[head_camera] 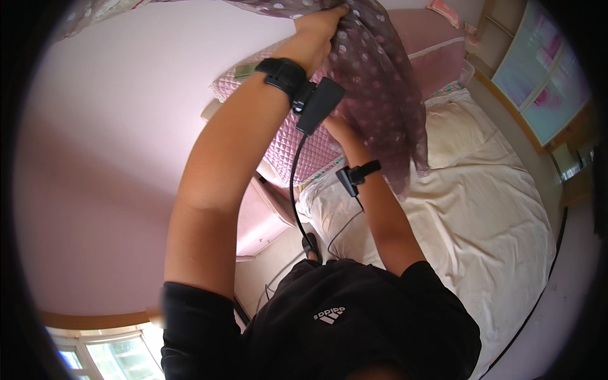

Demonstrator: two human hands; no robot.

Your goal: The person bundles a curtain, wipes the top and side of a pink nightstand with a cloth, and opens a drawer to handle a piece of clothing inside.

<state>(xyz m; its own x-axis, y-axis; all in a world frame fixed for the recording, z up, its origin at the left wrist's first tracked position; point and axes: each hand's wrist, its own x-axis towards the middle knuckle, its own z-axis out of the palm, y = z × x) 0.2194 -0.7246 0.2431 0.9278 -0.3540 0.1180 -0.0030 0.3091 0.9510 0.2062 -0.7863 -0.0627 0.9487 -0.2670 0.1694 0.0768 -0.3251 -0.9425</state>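
My left hand [317, 35] is raised high, its fingers closed on a sheer, dark mauve fabric [380, 80] with pale dots. That fabric hangs in loose folds to the right of both hands and partly covers the bed behind it. Lower down, my right hand [336, 124] is against the fabric's left side. Its fingers are mostly hidden behind the black device on my left wrist, so its grip does not show. Behind the hands lies a pink quilted cover [297, 154].
A bed with a rumpled cream sheet [479, 204] and a cream pillow [451, 133] spreads to the right. A pink upholstered headboard [437, 57] rises behind. Black cables [293, 190] trail from both wrist devices. A pale wall [118, 118] stands left, a window [118, 354] lower left.
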